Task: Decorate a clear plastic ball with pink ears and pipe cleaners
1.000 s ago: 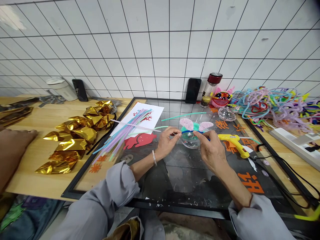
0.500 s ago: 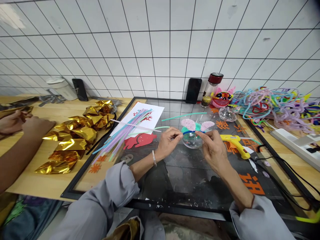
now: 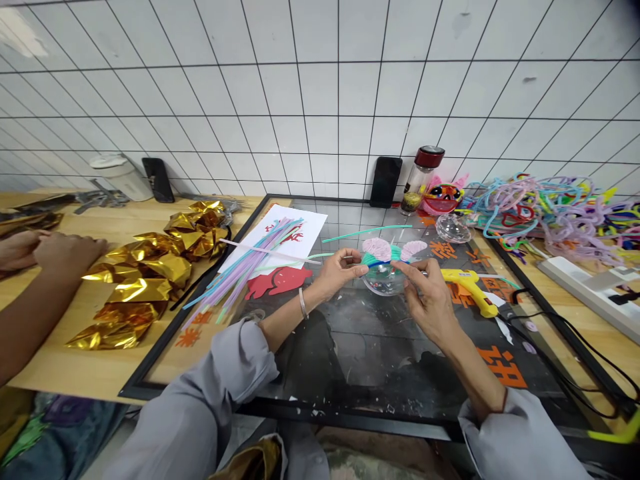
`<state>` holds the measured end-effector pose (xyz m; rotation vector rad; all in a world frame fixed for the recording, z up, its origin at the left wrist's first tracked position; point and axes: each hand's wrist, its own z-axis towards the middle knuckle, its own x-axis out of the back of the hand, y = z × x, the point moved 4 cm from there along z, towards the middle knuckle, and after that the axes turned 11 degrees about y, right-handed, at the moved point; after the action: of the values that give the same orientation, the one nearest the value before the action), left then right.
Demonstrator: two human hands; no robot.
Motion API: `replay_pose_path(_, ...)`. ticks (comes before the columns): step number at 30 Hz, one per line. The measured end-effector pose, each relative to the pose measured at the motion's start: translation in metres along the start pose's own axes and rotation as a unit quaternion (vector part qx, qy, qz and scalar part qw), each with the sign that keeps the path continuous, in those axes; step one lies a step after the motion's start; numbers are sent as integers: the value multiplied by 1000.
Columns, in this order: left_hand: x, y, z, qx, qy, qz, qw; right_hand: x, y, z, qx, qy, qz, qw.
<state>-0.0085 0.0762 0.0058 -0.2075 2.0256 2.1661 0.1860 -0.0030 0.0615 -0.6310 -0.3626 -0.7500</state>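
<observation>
Both hands, left [image 3: 343, 275] and right [image 3: 429, 297], pinch with bent fingers.

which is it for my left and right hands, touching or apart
Apart. The head view shows a plain gap between the fingertips of the left hand and right hand, with blue strip visible between them.

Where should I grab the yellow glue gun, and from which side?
I'd take the glue gun by its handle, coming from the near right side. It lies on its side, with the handle slanting toward you and rightward, while the barrel points left, its front end close by your right hand. That approach should keep your fingers off the nozzle end.
</observation>
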Motion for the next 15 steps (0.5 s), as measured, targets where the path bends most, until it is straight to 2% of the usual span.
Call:
replay_pose_path(2,-3,-3,3,37,-29,-40,998,0,2,0,-4,4,7,1000)
replay_pose_path(7,-10,-2,4,79,-94,-87,989,-1,6,0,-17,9,31,999)
replay_pose_path(11,-11,-1,0,88,-104,-100,986,-1,6,0,-21,12,51,998)
replay_pose_path(15,-10,3,-5,79,-86,-106,987,1,3,0,-32,12,61,998)
